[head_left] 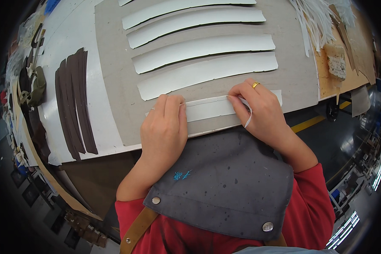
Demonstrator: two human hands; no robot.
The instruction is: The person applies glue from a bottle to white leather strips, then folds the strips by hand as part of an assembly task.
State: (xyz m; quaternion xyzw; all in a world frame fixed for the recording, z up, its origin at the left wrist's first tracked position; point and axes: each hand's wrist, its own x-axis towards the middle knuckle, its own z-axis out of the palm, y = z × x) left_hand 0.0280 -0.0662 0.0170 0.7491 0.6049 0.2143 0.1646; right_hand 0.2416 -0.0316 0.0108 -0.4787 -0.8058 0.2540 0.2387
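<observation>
A white strip of paper-like material lies along the table's front edge, with a thin line running near its far edge. My left hand is closed at the strip's left part, its thumb and fingertips pressed together at the far edge. Farther right, my right hand pinches a narrow white ribbon at that same edge; the ribbon's loose end curls down below the fingers. What lies under the fingertips is hidden. Several wider white strips are laid in rows beyond my hands on a grey board.
Dark brown strips lie side by side at the left on the white tabletop. At the far right hang thin white ribbons, near a rough pale block on brown board. Dark cloth items sit at the far left edge.
</observation>
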